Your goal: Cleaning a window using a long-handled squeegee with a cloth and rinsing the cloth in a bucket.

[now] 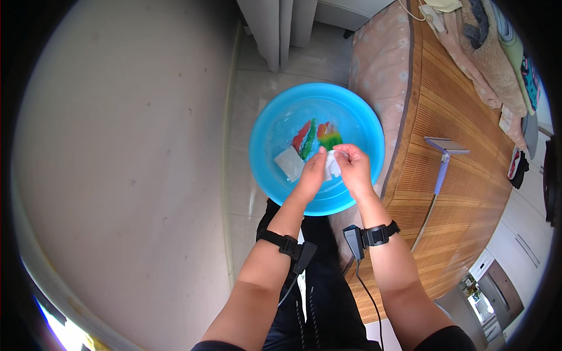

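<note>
A round blue plastic basin (266,112) holding water stands before me. Over its near part, my left hand (314,169) and my right hand (354,164) pinch a small white cloth (332,166) between them. The cloth hangs down from the fingertips, partly hidden by the hands. In the basin, left of my left hand, lies a whitish translucent block or pad (290,163). Beyond the hands are a red piece (301,136), a long green piece (309,140) and a yellow-green piece with a red part (330,139); what they are is unclear.
To the right, a bed carries a wooden slat mat (456,109) with a purple-headed squeegee-like tool (447,147) on it. Blankets and clothes (487,57) are heaped at its far side. A pale wall (123,175) rises on the left; a grey curtain (272,30) hangs beyond the basin.
</note>
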`<state>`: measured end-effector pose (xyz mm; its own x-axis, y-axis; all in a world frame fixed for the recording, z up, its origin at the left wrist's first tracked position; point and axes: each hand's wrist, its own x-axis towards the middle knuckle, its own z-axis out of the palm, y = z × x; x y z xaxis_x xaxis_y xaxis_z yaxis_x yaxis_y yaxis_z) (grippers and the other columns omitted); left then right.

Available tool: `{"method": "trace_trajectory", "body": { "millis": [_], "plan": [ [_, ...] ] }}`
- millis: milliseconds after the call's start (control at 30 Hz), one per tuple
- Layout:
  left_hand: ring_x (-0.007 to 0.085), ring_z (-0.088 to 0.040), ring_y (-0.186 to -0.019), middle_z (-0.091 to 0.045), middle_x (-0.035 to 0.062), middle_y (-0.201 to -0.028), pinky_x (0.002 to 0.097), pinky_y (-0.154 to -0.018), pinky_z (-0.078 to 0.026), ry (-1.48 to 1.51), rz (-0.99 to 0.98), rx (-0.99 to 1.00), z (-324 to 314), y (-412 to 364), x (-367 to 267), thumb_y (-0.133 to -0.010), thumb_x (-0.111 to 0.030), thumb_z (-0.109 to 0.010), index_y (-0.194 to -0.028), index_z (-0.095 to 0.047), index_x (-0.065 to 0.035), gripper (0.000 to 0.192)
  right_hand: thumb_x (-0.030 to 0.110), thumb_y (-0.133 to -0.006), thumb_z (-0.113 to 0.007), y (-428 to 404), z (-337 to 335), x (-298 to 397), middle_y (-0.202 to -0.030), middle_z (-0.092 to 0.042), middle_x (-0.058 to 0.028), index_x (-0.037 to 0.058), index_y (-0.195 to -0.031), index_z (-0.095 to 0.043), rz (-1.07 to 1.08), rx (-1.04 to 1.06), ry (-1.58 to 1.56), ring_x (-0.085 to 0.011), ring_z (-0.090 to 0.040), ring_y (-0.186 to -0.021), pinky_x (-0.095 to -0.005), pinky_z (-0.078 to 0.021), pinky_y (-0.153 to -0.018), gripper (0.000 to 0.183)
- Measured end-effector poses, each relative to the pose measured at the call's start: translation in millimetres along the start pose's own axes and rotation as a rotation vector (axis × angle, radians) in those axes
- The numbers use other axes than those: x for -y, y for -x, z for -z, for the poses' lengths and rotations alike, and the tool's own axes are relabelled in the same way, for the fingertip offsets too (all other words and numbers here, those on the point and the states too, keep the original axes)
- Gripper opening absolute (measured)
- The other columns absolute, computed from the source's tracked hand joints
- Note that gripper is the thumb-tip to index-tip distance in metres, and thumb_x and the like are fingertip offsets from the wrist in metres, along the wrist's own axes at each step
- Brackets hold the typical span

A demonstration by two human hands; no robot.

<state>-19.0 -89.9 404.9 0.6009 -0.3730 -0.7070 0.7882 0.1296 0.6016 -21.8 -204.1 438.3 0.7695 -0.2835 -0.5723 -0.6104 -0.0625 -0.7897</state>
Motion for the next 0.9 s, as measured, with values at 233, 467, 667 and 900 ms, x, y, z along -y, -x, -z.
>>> {"method": "trace_trajectory", "body": {
  "millis": [233, 467, 667, 900],
  "plan": [
    [0.0172, -0.049, -0.098, -0.052, 0.0066, -0.105, 0.0306, -0.088, -0.036, 0.588, 0.083, 0.016, -4, 0, -2, -0.087, -0.059, -0.026, -0.113, -0.045, -0.0031, 0.065, 0.012, -0.084, -0.055, 22, -16, -21, -0.101, -0.058, -0.0132, -0.0046, -0.11, -0.049, 0.161, 0.084, -0.092, -0.0187, -0.055, -0.093, -0.0296, -0.0431, -0.081, 0.031],
    [0.0178, -0.046, -0.104, -0.05, 0.0061, -0.11, 0.0325, -0.093, -0.031, 0.477, 0.054, 0.348, 20, 15, 2, -0.087, -0.053, -0.029, -0.117, -0.042, -0.0039, 0.059, 0.021, -0.082, -0.059, 6, 8, -14, -0.086, -0.054, -0.0043, 0.0022, -0.107, -0.049, -0.232, 0.412, -0.007, -0.0104, -0.052, -0.072, -0.0234, -0.0436, -0.059, 0.033],
    [0.0257, -0.042, -0.113, -0.041, 0.0115, -0.124, 0.0377, -0.09, -0.04, -0.563, -0.082, 0.039, 34, 21, -4, -0.069, 0.009, -0.049, -0.13, -0.027, -0.0062, 0.067, 0.024, -0.085, -0.054, -11, 7, -5, -0.063, -0.046, 0.0033, 0.0085, -0.088, -0.055, -0.455, 0.442, 0.065, -0.0051, -0.039, -0.05, -0.0201, -0.0275, -0.04, 0.016],
    [0.034, -0.036, -0.118, -0.031, 0.0149, -0.132, 0.0376, -0.096, -0.036, -1.162, -0.506, 0.162, 12, 44, -32, -0.064, 0.003, -0.057, -0.133, -0.027, -0.0163, 0.078, 0.026, -0.085, -0.055, -10, 19, 6, -0.059, -0.038, 0.0039, 0.01, -0.076, -0.046, -0.574, 0.608, -0.142, -0.0067, -0.036, -0.048, -0.0205, -0.0264, -0.041, 0.02]
  ]
}}
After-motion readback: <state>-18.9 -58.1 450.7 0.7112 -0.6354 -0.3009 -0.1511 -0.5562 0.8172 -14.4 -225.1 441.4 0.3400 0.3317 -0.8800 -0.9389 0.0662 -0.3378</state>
